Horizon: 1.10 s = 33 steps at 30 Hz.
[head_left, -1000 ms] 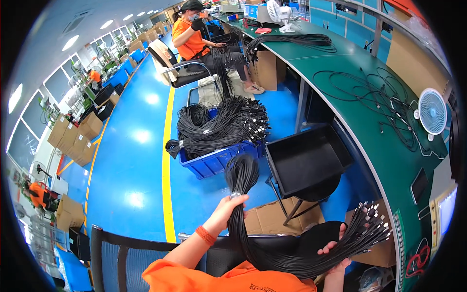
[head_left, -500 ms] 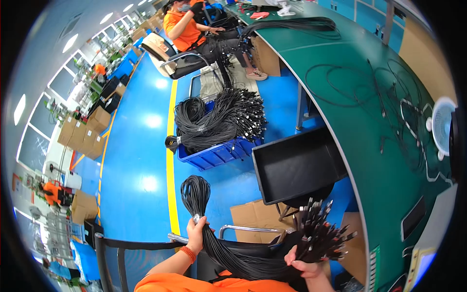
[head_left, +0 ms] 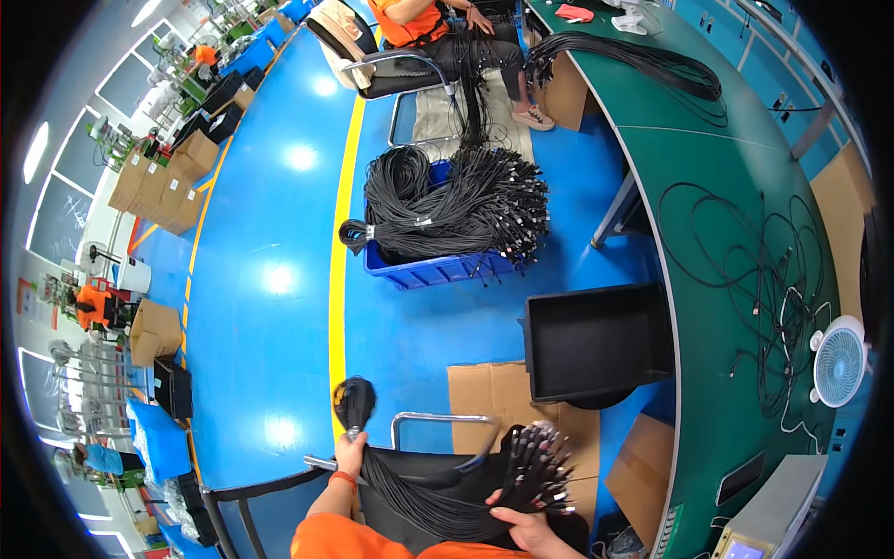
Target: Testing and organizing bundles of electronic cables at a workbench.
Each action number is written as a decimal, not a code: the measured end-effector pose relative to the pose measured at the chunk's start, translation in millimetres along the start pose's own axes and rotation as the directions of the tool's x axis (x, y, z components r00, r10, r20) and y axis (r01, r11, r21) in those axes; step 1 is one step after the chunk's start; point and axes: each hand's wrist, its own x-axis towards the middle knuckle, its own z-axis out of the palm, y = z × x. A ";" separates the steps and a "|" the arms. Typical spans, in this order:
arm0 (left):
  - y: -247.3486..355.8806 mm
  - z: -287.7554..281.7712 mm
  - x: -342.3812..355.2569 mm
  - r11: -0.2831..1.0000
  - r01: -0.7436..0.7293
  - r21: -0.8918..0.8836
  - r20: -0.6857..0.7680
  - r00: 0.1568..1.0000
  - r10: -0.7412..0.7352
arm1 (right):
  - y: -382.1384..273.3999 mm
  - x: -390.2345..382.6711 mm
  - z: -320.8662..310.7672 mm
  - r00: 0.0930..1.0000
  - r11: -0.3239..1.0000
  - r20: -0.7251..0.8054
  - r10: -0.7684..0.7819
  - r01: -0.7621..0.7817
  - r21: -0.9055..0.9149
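Observation:
A bundle of thin black cables point(head_left: 410, 489) sags between my two hands, low in the picture. My left hand point(head_left: 350, 456) is wrapped round its tied end, just below a folded loop that stands up. At the other end my right hand point(head_left: 521, 524) grips the bundle below a fan of loose connector tips point(head_left: 540, 461), some with light ends. The bundle passes over the black chair seat in front of me. Farther off, a blue crate point(head_left: 438, 271) is heaped with similar cable bundles point(head_left: 447, 200), their connectors pointing right.
A black tray point(head_left: 601, 340) stands right of centre, with flattened cardboard point(head_left: 475, 391) below it. Along the right runs a green table point(head_left: 643, 186) with loose cables, a small fan point(head_left: 838, 363) and a phone point(head_left: 741, 477). Beyond the crate, a seated person point(head_left: 410, 23) handles cables.
The view has turned, so the crate, tray and table sit differently in the picture. My hands, still holding the cable bundle, appear farther left, and the bundle's loop is lower.

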 end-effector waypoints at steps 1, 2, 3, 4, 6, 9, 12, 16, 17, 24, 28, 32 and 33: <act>-9.0 -6.8 6.5 0.996 -0.056 -0.070 -0.128 0.991 0.046 | 9.4 6.2 6.1 0.998 0.995 -0.051 0.044 -0.049 -0.088; -16.7 -12.3 12.8 0.996 -0.087 -0.024 -0.231 0.970 0.079 | 17.2 11.7 11.5 0.991 0.980 -0.106 0.084 -0.102 -0.171; -23.4 -15.0 15.4 0.985 -0.133 -0.107 -0.304 0.948 0.095 | 24.8 17.6 17.1 0.992 0.978 -0.093 0.088 -0.104 -0.181; -28.4 -15.6 16.8 0.962 -0.202 -0.184 -0.376 0.919 0.121 | 28.1 25.0 20.2 0.995 0.975 -0.061 0.084 -0.095 -0.199; -33.6 -15.3 14.1 0.961 -0.156 -0.230 -0.384 0.922 0.057 | 29.0 35.3 23.9 0.998 0.982 -0.064 -0.006 -0.006 -0.191; -30.7 -15.9 7.7 0.953 -0.190 -0.237 -0.409 0.909 0.080 | 24.5 43.3 28.8 0.983 0.970 -0.182 0.006 -0.050 -0.238; -24.6 -18.4 10.5 0.952 -0.258 -0.168 -0.458 0.875 0.156 | 21.2 46.4 40.1 0.979 0.992 -0.203 -0.022 -0.004 -0.128; -30.2 -15.1 19.3 0.945 -0.171 -0.277 -0.375 0.925 0.057 | 15.5 56.2 66.3 0.968 0.975 -0.249 -0.023 -0.034 -0.220; -32.6 -13.0 21.4 0.953 -0.197 -0.229 -0.409 0.908 0.089 | 10.2 62.7 73.7 0.968 0.970 -0.249 -0.006 -0.054 -0.236; 36.1 11.0 100.9 0.238 0.330 -0.914 0.222 0.895 -0.386 | -67.3 185.4 133.6 0.968 0.936 -0.176 -0.181 0.115 -0.334; 165.1 28.2 201.9 0.156 0.307 -0.939 0.246 0.915 -0.320 | -150.4 313.4 165.2 0.929 0.962 -0.313 -0.197 0.122 -0.243; 322.9 28.6 301.6 0.253 0.269 -0.930 0.275 0.961 -0.011 | -234.5 424.6 185.4 0.900 0.970 -0.363 -0.242 0.225 -0.089; 363.0 30.9 321.4 0.280 0.208 -0.937 0.233 0.971 0.061 | -252.4 443.8 187.0 0.910 0.963 -0.316 -0.267 0.261 -0.061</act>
